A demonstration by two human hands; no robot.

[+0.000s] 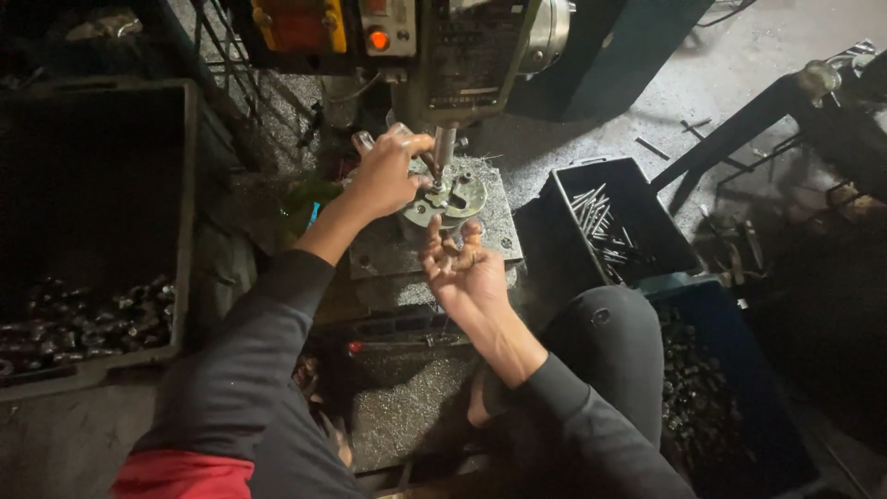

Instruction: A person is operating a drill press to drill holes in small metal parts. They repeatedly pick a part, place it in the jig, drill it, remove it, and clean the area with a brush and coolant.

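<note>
Left hand: The left hand [386, 176] was up at the round metal plate [446, 199] under the drill. Its fingers were curled in, and the fingertips were pinching at something small by the drill's tip. I could not tell what the small thing was.
Right hand: The right hand [465, 268] was just below the plate, palm up. Its fingers were spread and a bit bent. I could not tell if anything lay in the palm.
Round metal plate: It sat flat on the grey machine table [494, 226], right under the drill spindle [444, 148]. It had holes and slots in it.
Drill machine: The big machine [462, 55] stood over the plate. It had an orange light [378, 40] on its front.
Left bin: A big dark bin [189, 212] was on the person's left, with a pile of small metal parts [83, 319] at the bottom.
Right bins: A black bin [647, 199] on the right held thin metal pins [596, 217]. Nearer the person, a blue bin [739, 370] held dark little parts.
Person: Dark sleeves covered both arms, and a knee [605, 337] in dark trousers was near the right arm.
</note>
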